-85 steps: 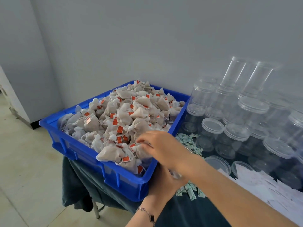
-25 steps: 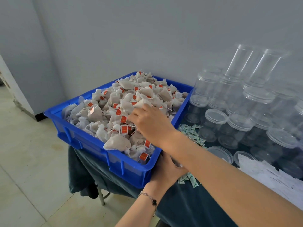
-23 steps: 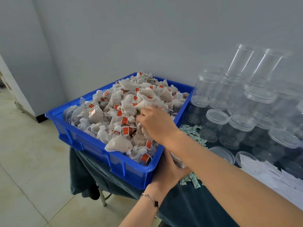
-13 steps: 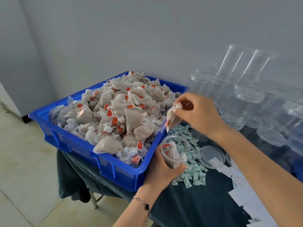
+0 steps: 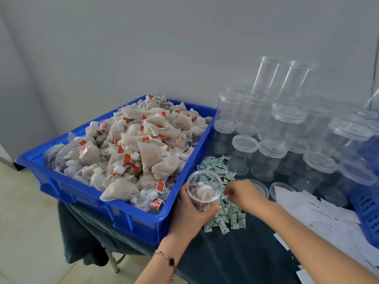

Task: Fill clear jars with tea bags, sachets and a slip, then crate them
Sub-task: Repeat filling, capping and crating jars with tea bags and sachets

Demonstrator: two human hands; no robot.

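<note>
Clear jar (image 5: 204,191) with tea bags inside, gripped in the left hand (image 5: 189,212) just right of the big blue bin (image 5: 141,217), right hand (image 5: 244,194) with fingers curled down on the little sachets (image 5: 221,212) on the worktop (image 5: 235,257), blurry, maybe pinching one.

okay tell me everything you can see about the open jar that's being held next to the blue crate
The jar is a small round tub of clear, thin-looking plastic, with no lid on and its mouth facing up. Through the wall you can see pale mesh tea bags with orange-red tags inside, filling much of it. The left hand grips it from below and the side, fingers wrapped around its lower half. It is held upright, just right of the blue crate and over the near edge of the sachet pile.
</note>
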